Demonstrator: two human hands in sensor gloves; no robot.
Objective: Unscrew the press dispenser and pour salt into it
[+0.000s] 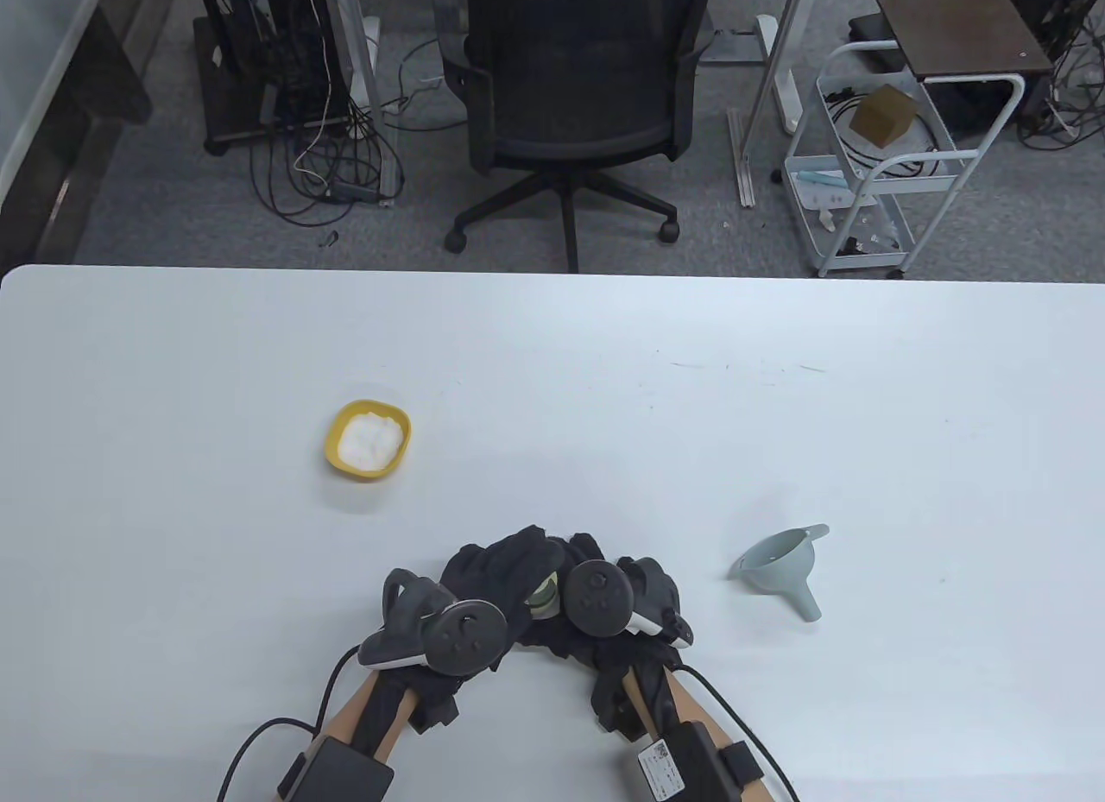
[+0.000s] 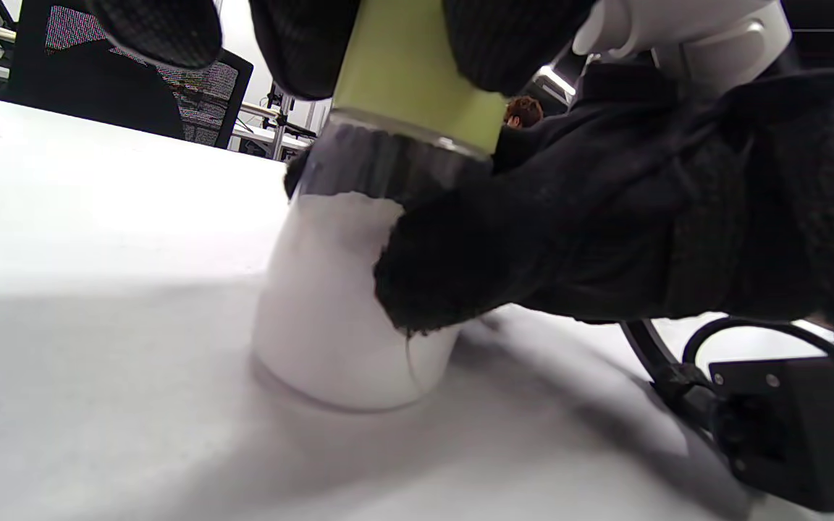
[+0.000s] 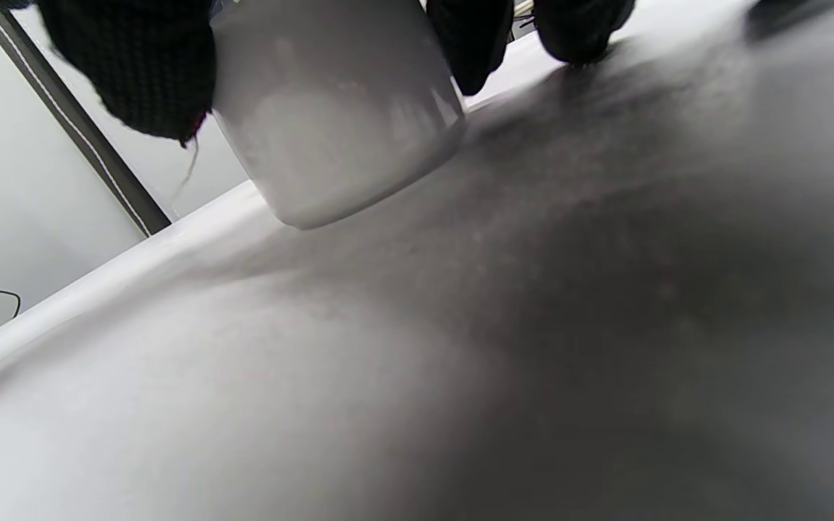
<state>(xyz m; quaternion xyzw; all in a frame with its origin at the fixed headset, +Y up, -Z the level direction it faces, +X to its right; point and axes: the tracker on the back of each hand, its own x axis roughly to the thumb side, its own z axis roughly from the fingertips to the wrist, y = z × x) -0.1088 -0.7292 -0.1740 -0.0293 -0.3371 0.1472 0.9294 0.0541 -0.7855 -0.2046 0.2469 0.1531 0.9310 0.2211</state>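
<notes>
The press dispenser stands on the white table (image 1: 552,388) near its front edge. It has a green top (image 2: 417,72) and a clear jar (image 2: 337,311) partly filled with white salt. My left hand (image 1: 509,569) grips the green top from above; its fingers (image 2: 301,43) wrap around it. My right hand (image 1: 643,590) grips the jar's body from the right (image 2: 533,239). The jar's base also shows in the right wrist view (image 3: 330,137) between my right fingers (image 3: 142,72). In the table view only a sliver of the green top (image 1: 544,596) shows between the hands.
A yellow bowl (image 1: 332,446) of white salt (image 1: 371,438) sits to the far left of the hands. A grey funnel (image 1: 781,569) lies on its side to the right. Glove cables trail off the front edge. An office chair (image 1: 570,94) stands beyond the table.
</notes>
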